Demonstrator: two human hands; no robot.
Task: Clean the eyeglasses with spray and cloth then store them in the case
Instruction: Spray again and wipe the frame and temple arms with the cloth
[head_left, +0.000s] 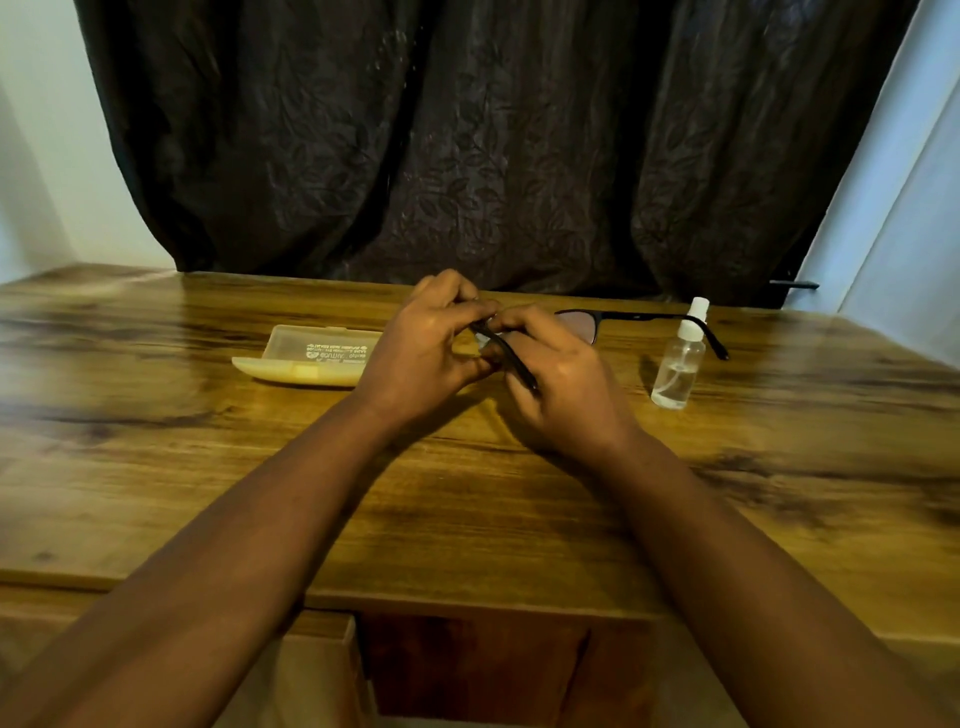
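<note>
Black-framed eyeglasses (582, 325) are held above the wooden table (156, 457), one temple arm stretching right behind the spray bottle, the other running down between my hands. My left hand (426, 358) pinches the frame's left part, where a small pale bit, perhaps cloth, shows between the fingers. My right hand (561, 384) grips the near temple arm and frame. A clear spray bottle (678, 364) with a white nozzle stands upright to the right of my hands. The yellowish translucent case (306, 358) lies to the left, lid open.
A dark patterned curtain (493, 145) hangs behind the table's far edge. Pale walls show at both sides. A dark hook or handle (792, 284) sticks out at the right. The table's near edge has a recess below it.
</note>
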